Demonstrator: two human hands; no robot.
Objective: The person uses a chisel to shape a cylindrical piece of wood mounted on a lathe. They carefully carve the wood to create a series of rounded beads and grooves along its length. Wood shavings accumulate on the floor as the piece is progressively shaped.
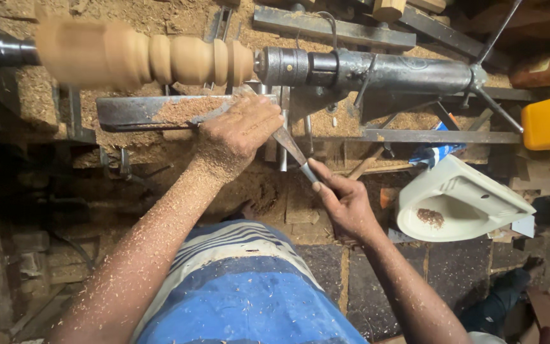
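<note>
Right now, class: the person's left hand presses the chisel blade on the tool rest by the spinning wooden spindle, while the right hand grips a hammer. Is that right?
Not quite. In the head view the right hand grips the chisel's handle end, not a hammer. The left hand does press the blade on the tool rest by the spindle.

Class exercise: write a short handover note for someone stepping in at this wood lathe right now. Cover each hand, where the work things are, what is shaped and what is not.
Left hand: pressed down on the chisel blade at the tool rest, dusted with sawdust.
Right hand: grip closed on the chisel's handle end, lower and nearer the body.
Wooden workpiece: mounted on the lathe and blurred, so apparently spinning; the tailstock supports its right end.
Done: beads and grooves cut along the right part.
Left: the thick left section looks plain; the blur hides detail.
Nearby: white basin on the floor holding some shavings.
</note>
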